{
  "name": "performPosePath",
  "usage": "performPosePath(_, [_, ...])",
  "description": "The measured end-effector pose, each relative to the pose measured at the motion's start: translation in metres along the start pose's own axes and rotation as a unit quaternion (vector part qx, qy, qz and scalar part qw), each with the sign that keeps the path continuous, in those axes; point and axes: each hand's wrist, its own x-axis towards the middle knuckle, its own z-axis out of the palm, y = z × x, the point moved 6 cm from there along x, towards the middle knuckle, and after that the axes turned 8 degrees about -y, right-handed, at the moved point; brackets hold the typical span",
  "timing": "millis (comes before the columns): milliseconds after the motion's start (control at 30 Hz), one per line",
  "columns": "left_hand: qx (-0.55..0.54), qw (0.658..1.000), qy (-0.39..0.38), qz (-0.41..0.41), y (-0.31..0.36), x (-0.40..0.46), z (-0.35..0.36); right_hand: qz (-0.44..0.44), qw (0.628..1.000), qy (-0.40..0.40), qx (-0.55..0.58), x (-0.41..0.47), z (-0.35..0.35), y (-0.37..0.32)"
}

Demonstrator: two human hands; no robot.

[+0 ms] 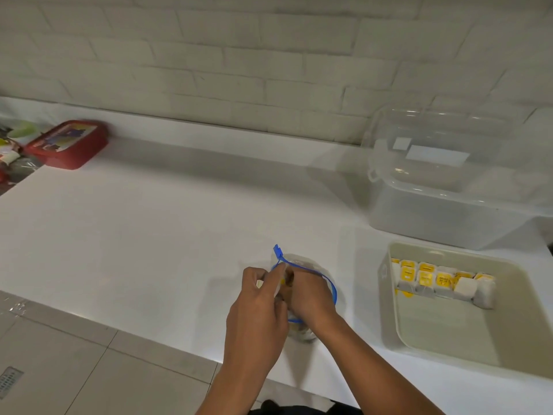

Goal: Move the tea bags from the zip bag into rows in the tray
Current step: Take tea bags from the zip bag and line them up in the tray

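two hands [284,301], one zip bag [302,266], one tray [449,330], one red box [67,144]

A white counter [155,223] runs along a wall of white brick tiles [239,55]. Grey floor tiles [59,360] with a small drain grate [10,381] lie lower left.

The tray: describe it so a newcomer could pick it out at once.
On the white counter, look at the right end. The tray is the open beige bin nearest the front edge, before the clear lidded box; it alone holds a row of yellow-labelled tea bags.
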Motion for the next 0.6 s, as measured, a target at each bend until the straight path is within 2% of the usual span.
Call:
performPosePath(367, [0.009, 1.0, 0.004, -0.01, 0.002, 0.008, -0.002, -0.024, 0.999, 0.026, 0.007, -0.01, -0.029, -0.008])
performPosePath(600, [0.014, 1.0, 0.001, -0.01, -0.001, 0.007, 0.001, 0.014, 0.999, 0.012, -0.041, -0.003, -0.013, 0.007])
